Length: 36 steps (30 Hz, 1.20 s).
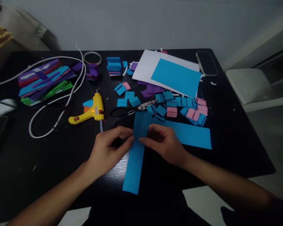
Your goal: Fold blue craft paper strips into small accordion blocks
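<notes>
A long blue paper strip [135, 166] runs upright in the view above the table's front part, between my two hands. My left hand [110, 146] pinches its left edge, thumb on top and fingers behind. From the other side my right hand [166, 142] grips the right edge in the same way, with its thumb tip on the strip. A second blue strip [193, 135] lies flat on the table, partly behind my right hand. Just beyond the held strip are black-handled scissors [143, 106] and folded blue and pink paper pieces [172, 112].
A yellow glue gun [91, 111] with a lit orange light lies left of the scissors. A white cable [72, 94] loops around the left side. Bundled coloured strips [44, 78], a tape roll [92, 58], white sheets [145, 67] and a phone [207, 63] lie farther back.
</notes>
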Each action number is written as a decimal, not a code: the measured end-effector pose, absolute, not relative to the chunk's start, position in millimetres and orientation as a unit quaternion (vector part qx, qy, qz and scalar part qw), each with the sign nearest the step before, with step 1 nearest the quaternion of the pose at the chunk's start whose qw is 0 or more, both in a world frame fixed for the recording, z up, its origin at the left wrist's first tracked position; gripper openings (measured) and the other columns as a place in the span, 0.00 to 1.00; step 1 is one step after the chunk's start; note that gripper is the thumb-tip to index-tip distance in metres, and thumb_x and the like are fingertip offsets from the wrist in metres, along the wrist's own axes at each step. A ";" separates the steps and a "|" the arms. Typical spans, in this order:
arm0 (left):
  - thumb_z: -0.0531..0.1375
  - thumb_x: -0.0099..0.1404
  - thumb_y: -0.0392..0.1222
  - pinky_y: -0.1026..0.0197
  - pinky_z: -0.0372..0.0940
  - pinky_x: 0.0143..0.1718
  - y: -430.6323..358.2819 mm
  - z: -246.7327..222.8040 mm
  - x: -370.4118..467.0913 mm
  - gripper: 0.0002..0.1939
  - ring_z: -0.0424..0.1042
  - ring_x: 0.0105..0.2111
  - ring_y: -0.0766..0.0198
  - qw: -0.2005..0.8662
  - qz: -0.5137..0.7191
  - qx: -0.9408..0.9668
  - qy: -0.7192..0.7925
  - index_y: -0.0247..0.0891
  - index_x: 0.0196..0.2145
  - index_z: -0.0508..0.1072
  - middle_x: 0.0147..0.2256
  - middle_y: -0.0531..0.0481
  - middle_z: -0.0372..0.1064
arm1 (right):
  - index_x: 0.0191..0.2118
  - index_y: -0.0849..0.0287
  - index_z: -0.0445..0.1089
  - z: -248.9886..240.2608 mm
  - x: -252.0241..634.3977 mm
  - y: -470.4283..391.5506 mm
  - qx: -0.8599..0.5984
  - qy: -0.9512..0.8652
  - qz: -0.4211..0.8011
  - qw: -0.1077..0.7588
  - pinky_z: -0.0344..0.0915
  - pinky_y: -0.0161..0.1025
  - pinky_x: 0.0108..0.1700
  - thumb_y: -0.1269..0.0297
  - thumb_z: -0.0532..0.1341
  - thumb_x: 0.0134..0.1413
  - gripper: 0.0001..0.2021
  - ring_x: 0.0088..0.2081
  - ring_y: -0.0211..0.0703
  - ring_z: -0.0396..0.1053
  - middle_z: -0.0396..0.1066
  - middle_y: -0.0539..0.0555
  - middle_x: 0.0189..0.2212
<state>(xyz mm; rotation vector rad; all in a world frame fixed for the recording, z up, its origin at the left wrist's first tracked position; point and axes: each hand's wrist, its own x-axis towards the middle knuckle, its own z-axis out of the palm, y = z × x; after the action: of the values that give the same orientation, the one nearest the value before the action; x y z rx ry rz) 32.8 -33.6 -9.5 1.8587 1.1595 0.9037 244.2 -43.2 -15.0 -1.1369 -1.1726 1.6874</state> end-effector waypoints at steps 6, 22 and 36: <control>0.65 0.64 0.30 0.71 0.68 0.31 -34.8 -8.7 34.3 0.06 0.74 0.28 0.71 0.404 0.348 0.712 0.456 0.38 0.38 0.78 0.29 0.57 0.75 | 0.40 0.54 0.80 -19.9 243.0 -46.6 -0.445 -0.508 0.616 0.406 0.76 0.37 0.40 0.66 0.72 0.56 0.06 0.38 0.41 0.79 0.81 0.50 0.36; 0.61 0.66 0.25 0.64 0.72 0.40 -34.1 -8.4 29.4 0.11 0.80 0.39 0.65 0.377 0.385 0.751 0.381 0.39 0.39 0.79 0.38 0.50 0.80 | 0.40 0.55 0.81 -12.0 246.3 -43.7 -0.463 -0.491 0.620 0.400 0.76 0.35 0.41 0.64 0.73 0.55 0.07 0.38 0.40 0.80 0.81 0.50 0.35; 0.64 0.69 0.37 0.65 0.68 0.30 -35.4 -7.3 32.3 0.03 0.75 0.28 0.66 0.379 0.310 0.748 0.448 0.39 0.36 0.79 0.29 0.53 0.77 | 0.40 0.55 0.80 -16.3 243.7 -49.2 -0.469 -0.548 0.569 0.395 0.78 0.37 0.39 0.66 0.71 0.59 0.03 0.36 0.41 0.80 0.81 0.50 0.35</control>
<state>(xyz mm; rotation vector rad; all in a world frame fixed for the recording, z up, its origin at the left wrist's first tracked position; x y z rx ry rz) 32.3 -35.4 -7.3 1.9117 1.1450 0.7923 243.7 -49.2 -16.3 -1.1896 -1.3890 1.4415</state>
